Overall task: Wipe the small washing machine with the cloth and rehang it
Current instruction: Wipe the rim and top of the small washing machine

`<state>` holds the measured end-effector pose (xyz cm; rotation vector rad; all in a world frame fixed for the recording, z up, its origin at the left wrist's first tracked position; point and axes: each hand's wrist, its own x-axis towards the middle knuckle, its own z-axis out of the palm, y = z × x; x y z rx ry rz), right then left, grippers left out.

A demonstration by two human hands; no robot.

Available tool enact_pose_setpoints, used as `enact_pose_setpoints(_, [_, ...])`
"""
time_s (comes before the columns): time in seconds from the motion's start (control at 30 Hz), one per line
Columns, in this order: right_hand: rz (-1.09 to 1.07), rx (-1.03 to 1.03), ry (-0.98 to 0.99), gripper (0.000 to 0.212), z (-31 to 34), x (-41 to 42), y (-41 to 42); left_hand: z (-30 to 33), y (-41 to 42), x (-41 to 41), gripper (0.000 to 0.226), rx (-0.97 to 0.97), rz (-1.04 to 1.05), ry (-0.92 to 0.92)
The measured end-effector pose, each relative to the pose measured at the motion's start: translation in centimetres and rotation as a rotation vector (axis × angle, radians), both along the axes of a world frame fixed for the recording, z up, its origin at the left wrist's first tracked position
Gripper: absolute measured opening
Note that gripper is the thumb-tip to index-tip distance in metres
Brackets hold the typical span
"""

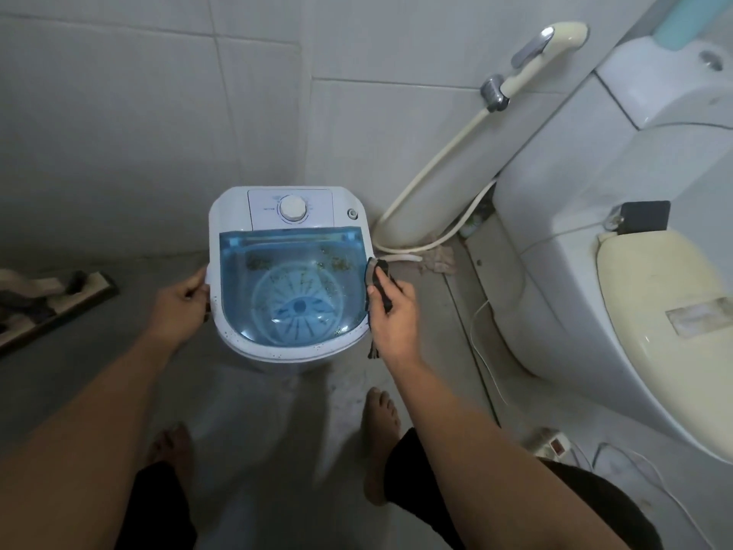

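A small white washing machine (234, 208) with a clear blue lid and a round dial stands on the bathroom floor in the middle of the head view. My left hand (180, 307) grips its left rim. My right hand (392, 311) holds a dark cloth (377, 271) pressed against the machine's right rim, and a strip of the cloth hangs below my palm. Brownish specks show on the lid, and dark spots dot the white front rim.
A toilet (642, 295) with a cream lid stands at the right, with a bidet sprayer (547, 53) and hose on the wall behind. A power strip (551, 444) and white cables lie on the floor at the right. A wooden item (59, 307) lies at the left. My bare feet stand below the machine.
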<state>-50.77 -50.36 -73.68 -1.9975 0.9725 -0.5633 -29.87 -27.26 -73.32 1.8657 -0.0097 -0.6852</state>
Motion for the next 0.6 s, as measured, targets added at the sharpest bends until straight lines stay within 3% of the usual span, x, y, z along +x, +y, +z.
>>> enact_pose_setpoints(0.27, [-0.156, -0.021, -0.019, 0.043, -0.9, -1.1, 4.7, -0.2, 0.2, 0.4, 0.041, 0.022, 0.010, 0.000])
enact_pose_setpoints(0.6, [-0.195, -0.064, -0.002, 0.046, -0.7, -1.3, 6.1, -0.7, 0.2, 0.7, 0.041, -0.004, 0.014, -0.004])
